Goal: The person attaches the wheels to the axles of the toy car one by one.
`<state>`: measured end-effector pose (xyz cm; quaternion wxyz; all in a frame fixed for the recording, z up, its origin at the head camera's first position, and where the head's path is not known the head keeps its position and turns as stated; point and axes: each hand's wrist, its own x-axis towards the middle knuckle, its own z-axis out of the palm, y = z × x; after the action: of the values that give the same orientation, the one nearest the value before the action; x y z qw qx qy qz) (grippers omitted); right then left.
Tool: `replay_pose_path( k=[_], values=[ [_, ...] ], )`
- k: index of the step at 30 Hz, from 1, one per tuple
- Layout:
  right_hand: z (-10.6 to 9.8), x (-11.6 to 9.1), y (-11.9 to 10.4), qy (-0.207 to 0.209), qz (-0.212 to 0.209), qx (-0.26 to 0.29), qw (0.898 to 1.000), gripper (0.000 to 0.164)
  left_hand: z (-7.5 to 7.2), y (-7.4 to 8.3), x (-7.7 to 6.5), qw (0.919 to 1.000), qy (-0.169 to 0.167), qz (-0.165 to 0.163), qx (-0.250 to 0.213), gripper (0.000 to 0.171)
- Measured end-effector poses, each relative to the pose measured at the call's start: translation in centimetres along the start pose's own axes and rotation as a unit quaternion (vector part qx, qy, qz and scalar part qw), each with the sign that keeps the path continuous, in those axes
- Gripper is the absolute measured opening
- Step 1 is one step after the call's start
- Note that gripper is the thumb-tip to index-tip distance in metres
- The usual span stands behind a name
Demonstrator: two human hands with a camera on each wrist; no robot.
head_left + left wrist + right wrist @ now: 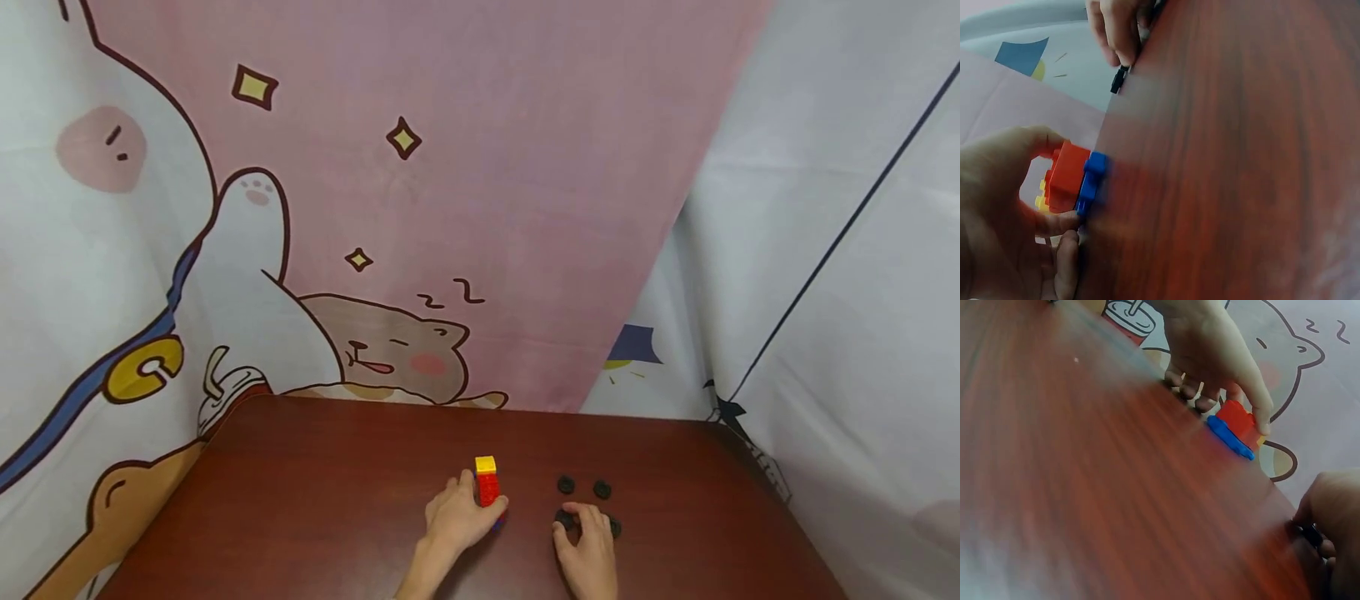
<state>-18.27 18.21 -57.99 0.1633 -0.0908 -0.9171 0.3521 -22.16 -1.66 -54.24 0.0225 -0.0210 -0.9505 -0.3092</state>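
Observation:
A block build of red bricks [487, 489] with a yellow brick [485, 465] at its far end sits on the brown table, left of centre in reach. Its blue base [1092, 181] shows low against the tabletop in the left wrist view. My left hand [459, 515] grips the red bricks from the side, thumb on the near end and fingers along the left. To the right, my right hand [588, 554] pinches a small round black wheel [564, 520] between thumb and fingertips. Another black wheel [616, 527] lies partly hidden beside those fingers.
Two more black wheels, one at the left [566, 484] and one at the right [602, 489], lie just beyond my right hand. The brown table [315, 500] ends at a cartoon-printed cloth [525, 208] behind it. White cloth [840, 333] hangs along the right side.

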Motion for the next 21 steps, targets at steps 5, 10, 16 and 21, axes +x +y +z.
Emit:
replay_pose_path(
  k=[5,10,16,21],
  values=[
    [1.9,-0.3,-1.4,0.014,-0.066,0.006,0.998,0.026,-0.2,-1.1,0.3,0.9992,0.013,0.013,-0.035,0.033],
    [4.3,0.1,-3.3,0.022,-0.061,0.087,0.994,0.025,-0.1,-2.8,1.2,0.9650,-0.034,0.002,-0.260,0.022],
    [6.0,1.9,-4.8,0.063,0.001,0.193,0.979,0.023,1.2,-3.2,3.2,0.8594,-0.130,-0.005,-0.495,0.030],
    [6.7,3.8,-5.5,0.101,-0.033,0.256,0.961,0.028,2.1,-2.3,5.9,0.8222,-0.134,0.020,-0.553,0.020]
  ],
)
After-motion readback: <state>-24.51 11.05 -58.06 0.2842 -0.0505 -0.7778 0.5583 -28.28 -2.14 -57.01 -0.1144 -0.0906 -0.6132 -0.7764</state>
